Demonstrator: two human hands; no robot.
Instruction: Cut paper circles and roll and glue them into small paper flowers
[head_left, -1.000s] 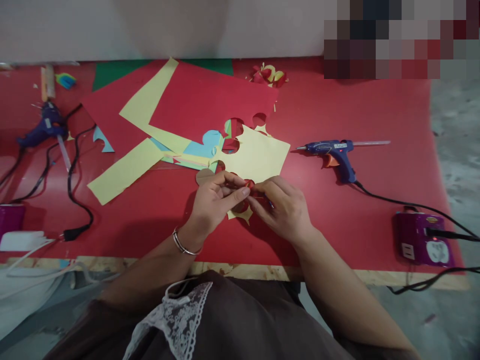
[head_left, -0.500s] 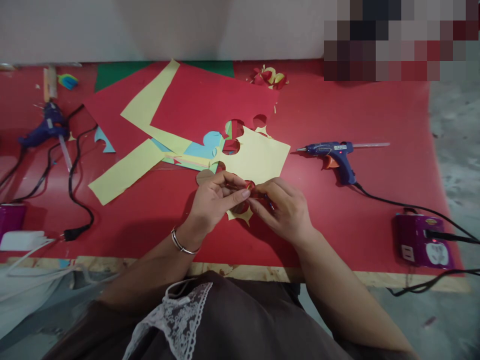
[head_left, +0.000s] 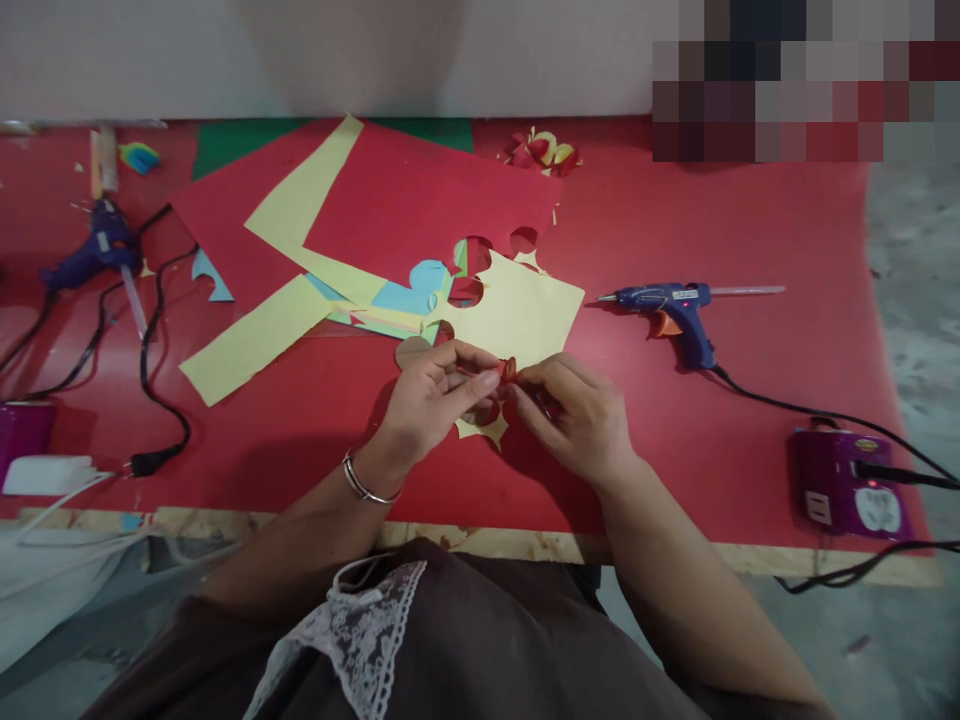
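Between the thumb and fingers of my left hand (head_left: 442, 392) is a small curled piece of red paper (head_left: 509, 369). My right hand (head_left: 577, 415) is closed close beside it, fingertips at the curl's right side. A slim dark tool (head_left: 549, 405) shows in part between the right fingers; its kind is hidden. Just beyond both hands lies a yellow paper sheet (head_left: 525, 305) with round bites cut from its edge. Below the fingertips is a spiky yellow offcut (head_left: 486, 430). A brownish round disc (head_left: 414, 352) lies by the left knuckles.
To the right rests a blue glue gun (head_left: 667, 305), corded to a purple power box (head_left: 851, 485). Another glue gun (head_left: 101, 245) lies at left among black cables. Large red paper (head_left: 420, 200), yellow strips (head_left: 255, 340) and red-yellow paper petals (head_left: 544, 150) lie further back.
The red paper curl has shifted slightly to the right and shows more above the fingertips. My right fingertips have moved a little away from the left ones.
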